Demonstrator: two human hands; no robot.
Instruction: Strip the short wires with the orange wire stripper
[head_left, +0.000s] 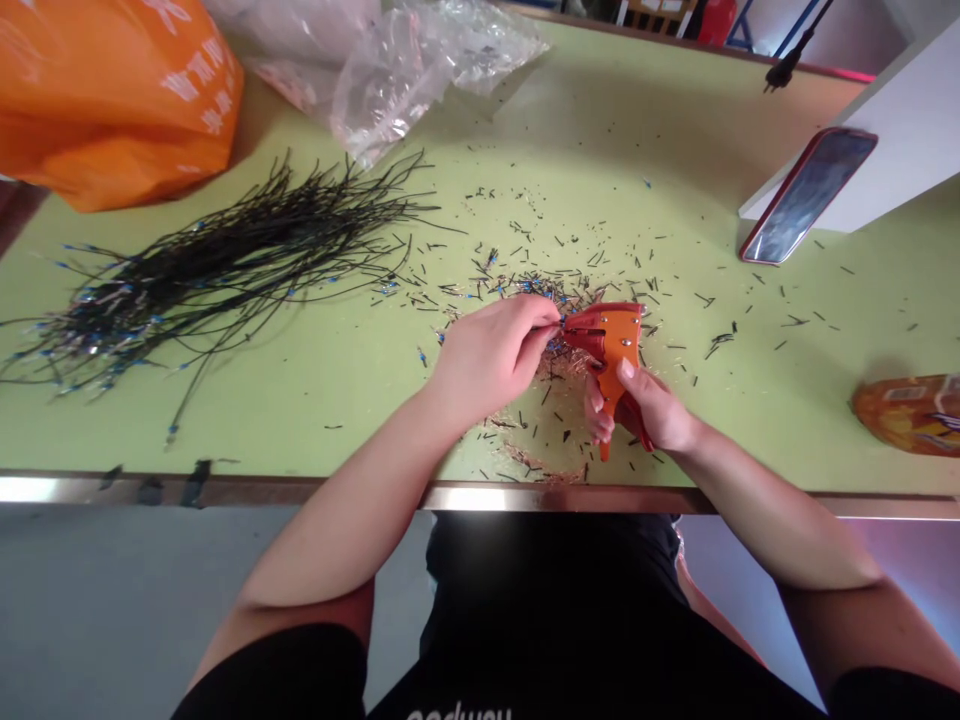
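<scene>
My right hand [649, 405] is wrapped round the handles of an orange and red hand tool [621, 340], whose jaws point left. At the tip of those jaws, the fingers of my left hand [499, 350] are pinched together; what they hold is too small to name. Beneath and around the tool lies a scatter of short black clippings, copper strands and small blue-ended pieces [536, 288]. A long bundle of black wires [247, 240], many with blue ends at the left, lies on the green table [292, 375].
An orange bag [112, 100] and clear plastic bags [405, 70] sit at the back left. At the right, a phone [810, 195] leans on a white panel [900, 140], with an amber bottle [911, 415] nearer the front. A black plug [784, 72] hangs behind.
</scene>
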